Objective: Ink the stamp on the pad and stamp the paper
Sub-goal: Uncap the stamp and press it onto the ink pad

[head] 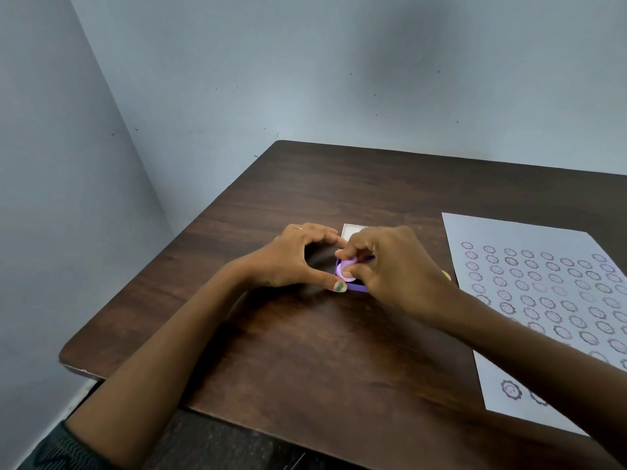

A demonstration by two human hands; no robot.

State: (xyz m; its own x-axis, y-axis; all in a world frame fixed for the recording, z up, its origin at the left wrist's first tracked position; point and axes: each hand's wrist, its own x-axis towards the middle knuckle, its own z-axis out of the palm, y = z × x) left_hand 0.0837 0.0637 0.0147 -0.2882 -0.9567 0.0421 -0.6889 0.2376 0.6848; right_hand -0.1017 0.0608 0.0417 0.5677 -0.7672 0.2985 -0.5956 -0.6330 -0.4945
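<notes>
- Looks to me like the inking step: my right hand (390,266) has its fingertips pinched shut on the stamp (348,267), a small lilac round thing, pressing it down into the pad (353,283).
- The pad is a purple-edged tray mid-table, just left of the paper (529,300).
- My left hand (298,259) braces the pad from the left, thumb and forefinger spread and touching its near and far corners. Steadying it, not really gripping.
- Next move, I'd guess: lift the stamp straight up, carry it right to the paper, and find a bare spot. The sheet is already full of rows of prints, so free space seems to be at the far edge or the near part.
- Hard to see: the right hand covers most of the pad, so I can't tell if the stamp face sits flat on the ink. There's something white behind the pad, maybe a lid, mostly hidden. The paper runs off the right edge.
</notes>
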